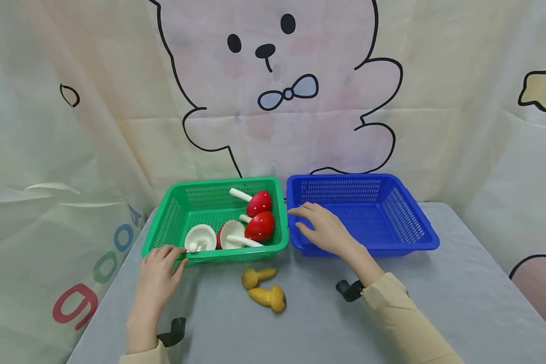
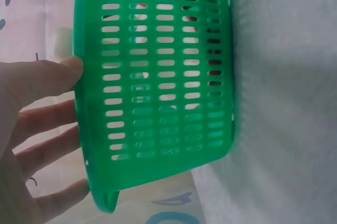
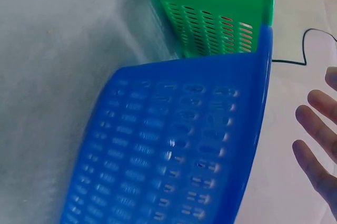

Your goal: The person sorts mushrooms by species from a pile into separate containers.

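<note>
My left hand is at the front left corner of a green basket. In the left wrist view its thumb lies on the outer side of the rim and the other fingers reach behind it, so it grips the rim. Inside are several red toy mushrooms with white dots and pale stems; one shows its white underside by the left fingers. Over the left part of a blue basket hovers my right hand, fingers spread, holding nothing.
Two yellow-brown toy mushrooms lie on the grey tablecloth in front of the green basket. Both baskets stand side by side, their rims almost touching. Behind them hangs a curtain with a cartoon bear.
</note>
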The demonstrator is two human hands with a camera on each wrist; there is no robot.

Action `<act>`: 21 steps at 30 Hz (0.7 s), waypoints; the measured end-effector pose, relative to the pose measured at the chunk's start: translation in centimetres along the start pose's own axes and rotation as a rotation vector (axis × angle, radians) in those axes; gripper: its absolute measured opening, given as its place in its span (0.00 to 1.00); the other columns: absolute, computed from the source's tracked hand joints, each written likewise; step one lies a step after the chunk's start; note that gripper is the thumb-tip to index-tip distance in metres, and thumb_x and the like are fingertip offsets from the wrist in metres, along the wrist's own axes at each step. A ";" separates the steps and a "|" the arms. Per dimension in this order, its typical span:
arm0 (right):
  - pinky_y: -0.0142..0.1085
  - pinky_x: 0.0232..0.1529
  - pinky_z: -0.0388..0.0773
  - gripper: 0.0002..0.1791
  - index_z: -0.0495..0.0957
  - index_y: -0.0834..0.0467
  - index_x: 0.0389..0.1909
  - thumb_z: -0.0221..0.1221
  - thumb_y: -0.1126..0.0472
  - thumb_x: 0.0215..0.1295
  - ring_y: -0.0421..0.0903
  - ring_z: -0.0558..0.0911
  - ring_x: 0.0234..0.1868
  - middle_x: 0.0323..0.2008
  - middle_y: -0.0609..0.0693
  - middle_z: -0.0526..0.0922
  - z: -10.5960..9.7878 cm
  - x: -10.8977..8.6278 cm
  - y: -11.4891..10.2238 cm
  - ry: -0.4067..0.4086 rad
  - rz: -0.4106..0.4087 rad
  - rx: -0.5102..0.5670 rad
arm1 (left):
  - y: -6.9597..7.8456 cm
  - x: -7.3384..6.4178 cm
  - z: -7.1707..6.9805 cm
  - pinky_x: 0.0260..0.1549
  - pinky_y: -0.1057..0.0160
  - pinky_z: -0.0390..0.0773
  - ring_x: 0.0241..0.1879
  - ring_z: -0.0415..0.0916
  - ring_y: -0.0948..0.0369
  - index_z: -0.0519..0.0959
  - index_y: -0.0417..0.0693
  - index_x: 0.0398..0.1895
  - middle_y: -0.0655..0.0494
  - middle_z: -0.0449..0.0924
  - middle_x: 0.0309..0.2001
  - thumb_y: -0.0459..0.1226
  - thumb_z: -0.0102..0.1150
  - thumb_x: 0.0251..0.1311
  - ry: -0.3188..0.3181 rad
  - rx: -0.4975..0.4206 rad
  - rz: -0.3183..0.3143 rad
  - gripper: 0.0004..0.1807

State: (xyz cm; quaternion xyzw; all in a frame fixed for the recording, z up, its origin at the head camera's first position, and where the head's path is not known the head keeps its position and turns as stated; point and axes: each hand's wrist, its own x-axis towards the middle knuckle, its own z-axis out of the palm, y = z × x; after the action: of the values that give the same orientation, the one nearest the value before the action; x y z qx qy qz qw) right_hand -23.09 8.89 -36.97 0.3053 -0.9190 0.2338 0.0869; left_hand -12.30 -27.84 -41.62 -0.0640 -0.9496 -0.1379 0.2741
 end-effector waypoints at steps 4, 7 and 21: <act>0.45 0.49 0.81 0.18 0.77 0.50 0.57 0.58 0.59 0.67 0.48 0.80 0.52 0.51 0.49 0.81 -0.1 -1.7 0.4 0.048 -0.006 -0.010 | -0.1 -0.1 -0.6 0.43 0.38 0.72 0.41 0.74 0.45 0.83 0.42 0.39 0.47 0.80 0.37 0.29 0.70 0.49 0.034 0.028 0.011 0.12; 0.43 0.46 0.81 0.18 0.78 0.50 0.57 0.58 0.59 0.66 0.47 0.80 0.50 0.50 0.48 0.82 -0.2 -2.9 0.6 0.083 -0.015 -0.006 | 0.0 0.0 -1.1 0.41 0.39 0.73 0.38 0.76 0.45 0.83 0.41 0.38 0.47 0.80 0.35 0.29 0.70 0.47 0.085 0.051 0.043 0.12; 0.46 0.48 0.78 0.19 0.78 0.47 0.56 0.61 0.61 0.64 0.46 0.79 0.50 0.48 0.45 0.82 -1.5 -8.0 1.7 0.233 0.015 0.030 | 4.5 1.7 -1.2 0.46 0.45 0.75 0.37 0.76 0.48 0.82 0.44 0.40 0.51 0.81 0.35 0.31 0.69 0.47 0.130 0.035 0.248 0.14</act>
State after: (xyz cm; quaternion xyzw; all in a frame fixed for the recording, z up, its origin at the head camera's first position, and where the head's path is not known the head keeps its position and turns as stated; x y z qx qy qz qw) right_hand -17.68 14.99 -38.69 0.2705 -0.9012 0.2823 0.1868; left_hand -12.23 -23.78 -38.73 -0.1672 -0.9168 -0.0904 0.3512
